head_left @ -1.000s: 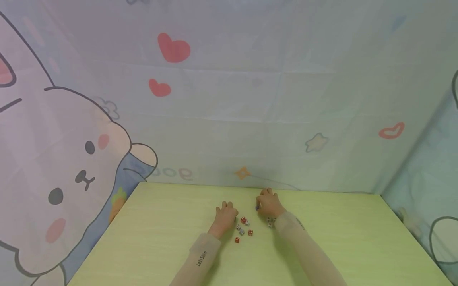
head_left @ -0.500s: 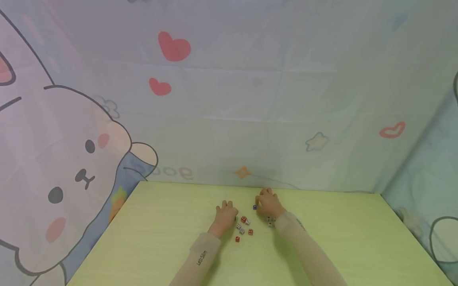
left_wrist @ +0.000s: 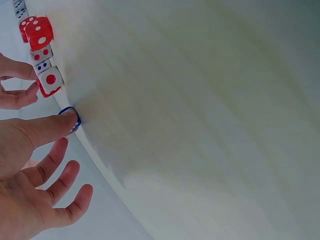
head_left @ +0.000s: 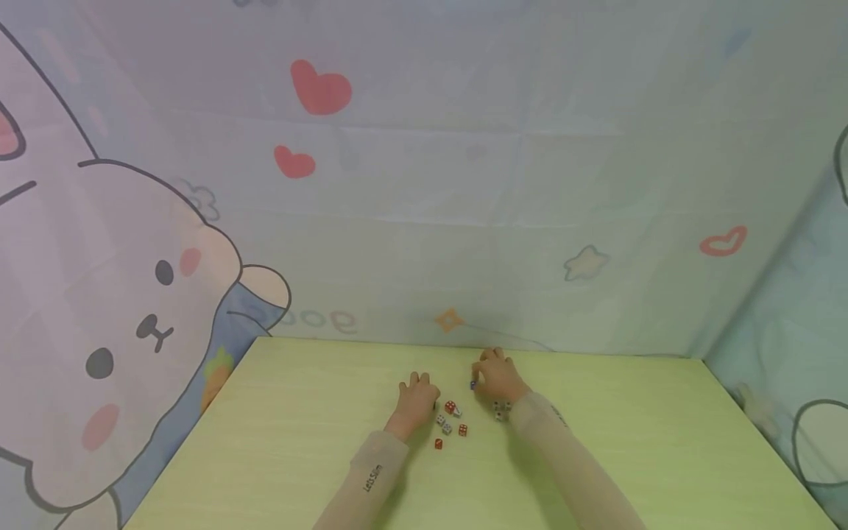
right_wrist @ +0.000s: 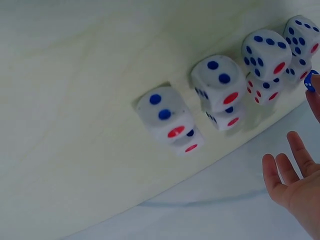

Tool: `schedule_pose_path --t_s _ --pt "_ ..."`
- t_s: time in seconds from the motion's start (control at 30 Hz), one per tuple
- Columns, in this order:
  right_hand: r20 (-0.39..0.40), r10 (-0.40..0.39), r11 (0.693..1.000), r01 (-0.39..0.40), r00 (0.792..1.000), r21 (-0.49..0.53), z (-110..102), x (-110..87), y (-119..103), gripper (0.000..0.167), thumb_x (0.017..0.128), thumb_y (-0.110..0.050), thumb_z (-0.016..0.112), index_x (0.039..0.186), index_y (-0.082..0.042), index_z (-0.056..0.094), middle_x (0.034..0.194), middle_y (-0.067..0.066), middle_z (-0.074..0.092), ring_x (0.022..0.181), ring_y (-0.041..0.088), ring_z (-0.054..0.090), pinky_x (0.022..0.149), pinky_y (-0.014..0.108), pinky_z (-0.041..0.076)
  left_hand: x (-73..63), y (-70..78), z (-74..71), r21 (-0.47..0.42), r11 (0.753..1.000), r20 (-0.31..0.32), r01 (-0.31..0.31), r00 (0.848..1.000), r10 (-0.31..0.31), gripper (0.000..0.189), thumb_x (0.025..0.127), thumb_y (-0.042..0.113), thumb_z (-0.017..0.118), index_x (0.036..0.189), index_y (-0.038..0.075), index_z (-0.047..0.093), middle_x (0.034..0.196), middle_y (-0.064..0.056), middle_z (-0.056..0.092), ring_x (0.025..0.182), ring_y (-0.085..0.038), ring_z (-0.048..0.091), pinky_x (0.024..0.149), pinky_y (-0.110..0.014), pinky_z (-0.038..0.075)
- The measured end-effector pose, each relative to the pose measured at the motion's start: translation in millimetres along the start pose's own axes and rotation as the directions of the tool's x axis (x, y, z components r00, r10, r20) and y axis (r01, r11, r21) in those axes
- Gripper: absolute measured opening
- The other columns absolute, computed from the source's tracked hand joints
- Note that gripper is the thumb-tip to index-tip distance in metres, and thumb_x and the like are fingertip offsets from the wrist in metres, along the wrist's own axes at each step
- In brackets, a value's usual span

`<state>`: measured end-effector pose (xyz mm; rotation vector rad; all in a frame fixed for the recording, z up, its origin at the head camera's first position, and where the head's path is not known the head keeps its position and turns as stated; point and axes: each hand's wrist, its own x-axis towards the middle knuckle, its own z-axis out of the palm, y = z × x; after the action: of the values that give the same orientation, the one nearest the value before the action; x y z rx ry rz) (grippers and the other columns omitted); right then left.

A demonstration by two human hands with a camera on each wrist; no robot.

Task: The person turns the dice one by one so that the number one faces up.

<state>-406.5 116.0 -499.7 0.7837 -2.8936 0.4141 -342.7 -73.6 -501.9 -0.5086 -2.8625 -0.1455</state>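
My left hand [head_left: 416, 401] is low over the table, left of a loose group of dice. In the left wrist view its thumb presses a blue die [left_wrist: 75, 126]; the index finger is hidden behind, and the other fingers are spread off it. Farther right and back, my right hand [head_left: 501, 377] pinches another blue die [head_left: 473, 385] between thumb and index finger. That blue die [right_wrist: 310, 82] shows only partly at the right wrist view's edge. Several white dice [right_wrist: 216, 80] stand close beside the right hand, near its wrist in the head view.
Between the hands lie red dice [head_left: 463, 430] and white dice [head_left: 440, 419], with one red die [head_left: 439, 444] nearest the person. The pale yellow-green table [head_left: 305, 412] ends just beyond the right fingertips, at a printed cloth backdrop [head_left: 424, 243].
The blue die at my right fingertips sits slightly farther left and shows more than a second ago, with the right fingers shifted slightly left. My left hand stays in place.
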Motion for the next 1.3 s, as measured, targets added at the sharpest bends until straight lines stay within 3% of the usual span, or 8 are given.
schedule_pose_path --t_s 0.23,0.43,0.6,0.9,1.3 --pt "0.026 0.009 1.0 -0.01 1.0 0.007 -15.8 -6.9 -8.1 0.008 0.07 -0.018 0.07 0.073 -0.014 0.064 0.115 0.017 0.049 0.11 0.035 0.037 0.085 0.054 0.037 0.0 -0.1 -1.2 0.018 1.0 0.001 -0.006 1.0 0.006 0.013 0.081 0.008 0.059 0.07 0.01 0.065 0.082 -0.009 0.053 0.078 -0.022 0.042 0.072 -0.048 0.045" --pt "0.064 -0.027 0.998 0.03 0.998 -0.048 -19.6 -11.1 -12.3 0.012 0.069 -0.023 0.073 0.074 -0.018 0.064 0.115 0.014 0.05 0.109 0.033 0.039 0.082 0.051 0.04 -0.6 -1.1 -4.2 0.001 1.0 0.004 -0.001 1.0 0.001 0.016 0.081 0.006 0.058 0.068 0.009 0.065 0.081 -0.01 0.053 0.079 -0.024 0.042 0.073 -0.049 0.045" --pt "0.092 -0.033 0.999 0.036 0.995 -0.025 -22.3 -17.6 -16.4 0.011 0.069 -0.023 0.073 0.074 -0.018 0.064 0.117 0.014 0.049 0.112 0.034 0.037 0.085 0.055 0.038 1.0 -2.4 -2.9 0.004 1.0 0.005 0.004 1.0 -0.004 0.015 0.081 0.005 0.058 0.068 0.01 0.065 0.082 -0.009 0.054 0.081 -0.025 0.044 0.074 -0.05 0.044" --pt "0.135 -0.003 1.0 0.003 0.991 0.001 -16.8 -26.2 -14.9 0.01 0.07 -0.022 0.071 0.075 -0.017 0.065 0.118 0.014 0.049 0.113 0.034 0.037 0.09 0.059 0.034 0.8 -2.3 -3.2 -0.005 1.0 0.017 0.0 1.0 0.0 0.016 0.081 0.004 0.058 0.067 0.01 0.065 0.08 -0.009 0.053 0.079 -0.023 0.043 0.071 -0.048 0.044" --pt "0.133 0.025 1.0 -0.027 0.991 0.008 -15.5 -29.7 -10.5 0.009 0.07 -0.02 0.071 0.075 -0.017 0.065 0.116 0.013 0.049 0.112 0.033 0.037 0.088 0.059 0.033 0.5 -2.0 -3.2 -0.043 0.999 0.023 -0.006 1.0 0.007 0.016 0.08 0.004 0.058 0.067 0.009 0.065 0.08 -0.009 0.052 0.08 -0.023 0.042 0.073 -0.049 0.044"
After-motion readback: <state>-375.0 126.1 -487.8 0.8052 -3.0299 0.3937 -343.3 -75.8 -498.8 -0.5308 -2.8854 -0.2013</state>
